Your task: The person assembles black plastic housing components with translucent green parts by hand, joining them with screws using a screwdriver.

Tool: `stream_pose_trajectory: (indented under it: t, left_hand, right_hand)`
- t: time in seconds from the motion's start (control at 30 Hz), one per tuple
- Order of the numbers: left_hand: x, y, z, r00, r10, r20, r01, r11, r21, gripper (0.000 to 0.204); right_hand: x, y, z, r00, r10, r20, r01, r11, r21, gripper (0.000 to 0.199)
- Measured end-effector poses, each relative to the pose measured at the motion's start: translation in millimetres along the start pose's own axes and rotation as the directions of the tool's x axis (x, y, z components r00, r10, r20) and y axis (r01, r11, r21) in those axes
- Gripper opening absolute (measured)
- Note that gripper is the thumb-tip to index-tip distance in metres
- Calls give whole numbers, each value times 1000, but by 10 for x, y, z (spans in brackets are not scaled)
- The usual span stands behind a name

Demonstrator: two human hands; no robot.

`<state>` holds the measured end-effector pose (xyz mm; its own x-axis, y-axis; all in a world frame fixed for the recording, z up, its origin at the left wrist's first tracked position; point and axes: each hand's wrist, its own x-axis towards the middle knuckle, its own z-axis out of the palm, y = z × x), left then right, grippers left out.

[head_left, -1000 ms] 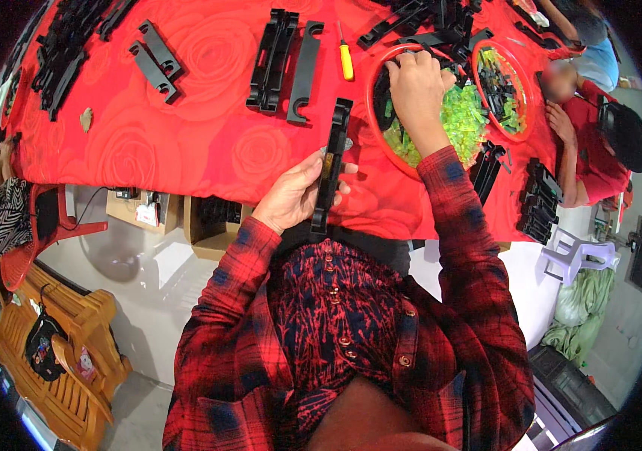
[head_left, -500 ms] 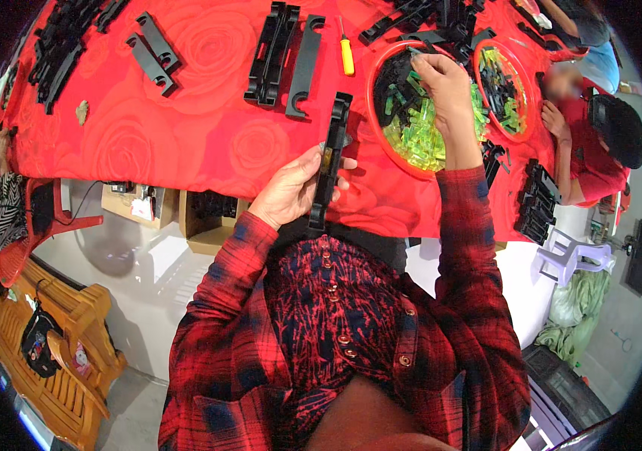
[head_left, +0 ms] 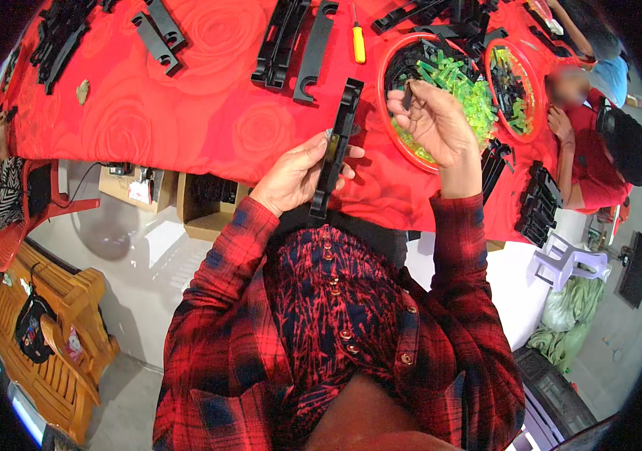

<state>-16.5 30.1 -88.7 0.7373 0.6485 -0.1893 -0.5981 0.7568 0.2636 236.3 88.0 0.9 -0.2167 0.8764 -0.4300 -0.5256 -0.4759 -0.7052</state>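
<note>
My left hand [head_left: 302,173] is wrapped round a long black plastic bar [head_left: 341,139] with notched ends, held upright over the table's near edge. Something small and yellowish shows in the bar's middle, beside my thumb. Between the thumb and fingers of my right hand [head_left: 441,124] is a small black plastic piece [head_left: 408,96]. That hand hovers over the near side of a red basket [head_left: 390,56], heaped with clear yellow-green pieces [head_left: 475,101] and black ones. The left hand's far fingers are partly hidden behind the bar.
Several black bars [head_left: 282,43] lie beyond on the red tablecloth [head_left: 216,113], near a yellow-handled screwdriver [head_left: 358,43]. A second red basket [head_left: 539,101] of mixed pieces stands at right, close to a person in red [head_left: 592,165]. More black parts [head_left: 537,201] sit at the right edge.
My right hand has drawn back from the basket's far side toward me, pinching the small black piece. The left hand still holds the bar, now slightly more tilted.
</note>
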Motion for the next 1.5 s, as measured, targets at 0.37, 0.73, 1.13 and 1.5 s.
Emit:
stream_pose_trajectory:
  t: [0.37,0.73,1.13,1.5]
  left_hand:
    - [-24,25,47,999,-29,-17,28,999,-44,40]
    - [-15,23,46,1000,-7,-12,7,1000,-5,41]
    - [-26,30,61,1000,-10,-18,10,1000,24,41]
    - [-28,7,83,1000,14,-17,-13,1000,10,37]
  right_hand:
    - [-118,45,31,959,156,235,-175,983,60,36]
    - [-167,59,37,969,205,135,-175,962,-208,23]
    - [-263,85,289,994,69,79,-29,905,-425,20]
    - [-280,223,454,996,5,87,65,625,-778,22]
